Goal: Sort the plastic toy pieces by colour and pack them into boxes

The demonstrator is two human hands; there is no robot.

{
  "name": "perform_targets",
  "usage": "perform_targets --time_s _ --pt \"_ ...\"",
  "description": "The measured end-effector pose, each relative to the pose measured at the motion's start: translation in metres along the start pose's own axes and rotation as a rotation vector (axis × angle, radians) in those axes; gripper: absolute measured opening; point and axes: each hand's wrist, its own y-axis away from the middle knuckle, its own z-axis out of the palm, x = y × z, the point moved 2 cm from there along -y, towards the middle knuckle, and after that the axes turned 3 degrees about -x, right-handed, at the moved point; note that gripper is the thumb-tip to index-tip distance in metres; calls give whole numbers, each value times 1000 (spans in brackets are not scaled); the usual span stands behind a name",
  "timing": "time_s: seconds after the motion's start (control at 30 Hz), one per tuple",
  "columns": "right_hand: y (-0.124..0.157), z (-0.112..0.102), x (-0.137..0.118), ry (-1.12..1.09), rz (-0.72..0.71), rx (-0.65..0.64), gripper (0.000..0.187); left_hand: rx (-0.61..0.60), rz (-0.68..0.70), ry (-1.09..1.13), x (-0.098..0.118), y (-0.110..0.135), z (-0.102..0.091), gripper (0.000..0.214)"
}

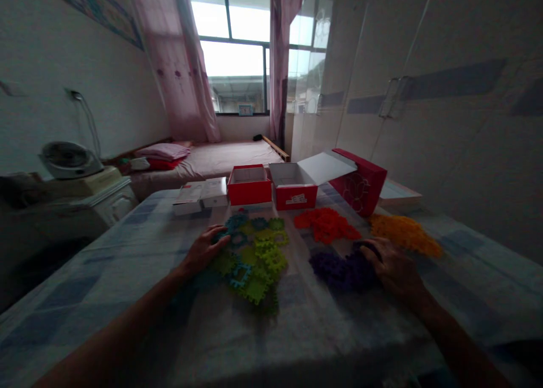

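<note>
My left hand point(205, 251) lies at the left edge of a mixed pile of green toothed plastic pieces point(257, 283) and blue ones. Its thumb and fingers close around a blue toothed piece point(219, 236). On the right, my right hand point(392, 266) rests against a heap of purple toothed pieces point(339, 272). A dark purple toothed piece point(363, 246) sits between its thumb and fingers. Beyond that heap is a pile of red pieces point(326, 225). A heap of orange pieces point(405, 235) lies to the right of my right hand.
Along the table's far side stand a red box point(249, 194), another open red box point(296, 198) with a raised white flap, and white boxes point(189, 198). A dark red box point(360, 184) leans at the right. A checked cloth point(139, 246) covers the table; a bed point(224, 155) stands beyond.
</note>
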Motion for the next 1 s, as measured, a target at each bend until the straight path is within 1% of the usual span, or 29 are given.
perform_targets --time_s 0.07,0.1,0.13,0.2,0.23,0.3,0.37,0.43,0.5,0.57,0.63,0.7,0.8,0.93,1.0 --pt "-4 -2 -17 -58 -54 40 41 3 20 5 8 -2 4 57" --pt "-6 -2 -30 -108 -98 28 40 -16 28 10 10 -4 4 56" --pt "-8 -1 -45 -164 -149 -5 38 -35 36 20 12 -6 4 55" --pt "-8 4 -79 -262 -260 -118 35 -70 46 40 12 -11 1 54" --pt "-8 8 -97 -293 -312 -180 36 -65 39 43 10 -13 -3 55" --pt "-9 20 -131 -314 -397 -293 42 -15 -4 11 3 -16 -11 57" --pt "-11 34 -158 -288 -426 -376 51 20 -56 -58 -6 -13 -19 58" --pt "-17 50 -176 -229 -391 -415 60 18 -81 -112 -15 -3 -26 57" --pt "-22 65 -187 -165 -329 -424 67 9 -87 -128 -23 14 -32 55" --pt "-26 77 -192 -113 -290 -431 71 9 -112 -126 -30 34 -36 55" --pt "-27 86 -193 -79 -288 -426 69 16 -167 -127 -32 53 -37 57" --pt "-26 91 -193 -58 -308 -394 65 35 -208 -107 -29 64 -33 59" --pt "-23 93 -191 -55 -342 -327 58 62 -196 5 -12 65 -18 58" --pt "-21 93 -189 -57 -378 -268 51 90 -143 217 20 51 8 55" --pt "-22 92 -188 -43 -372 -247 49 125 -157 298 32 46 18 53"
